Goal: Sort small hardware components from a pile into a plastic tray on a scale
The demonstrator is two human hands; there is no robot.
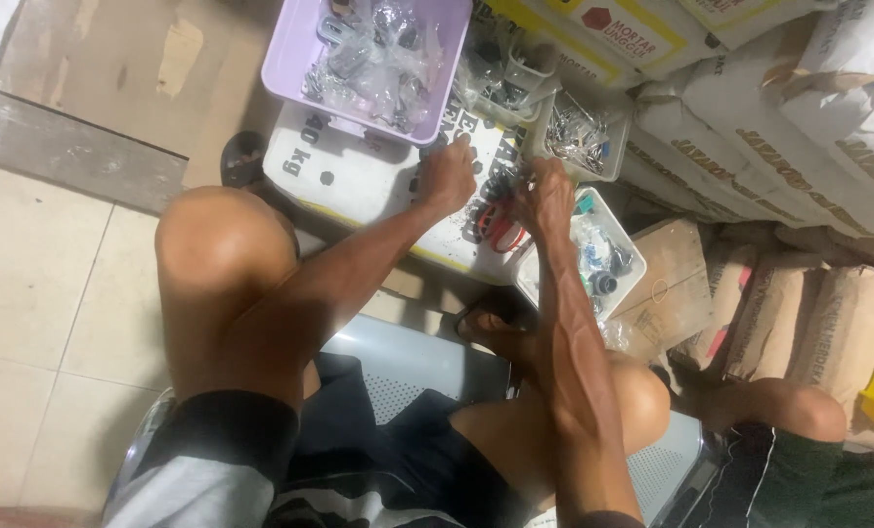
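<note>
My left hand (447, 176) rests fingers-down on a white printed sack (359, 176) that lies flat as a work surface. My right hand (545, 191) is beside it, fingers pinched around small dark parts (493, 191) heaped on the sack; what exactly it grips is too small to tell. A red ring-shaped piece (496, 227) lies just below the two hands. I sit on a grey perforated metal seat (398, 367) with both knees raised.
A lilac plastic tub (290, 68) holds bagged metal parts. Small clear and white trays (584, 132) (633, 259) of fittings stand to the right. Stacked sacks (779, 117) and cardboard (672, 284) fill the right side. Another person's knee (799, 406) is at lower right. A sandal (241, 156) lies left.
</note>
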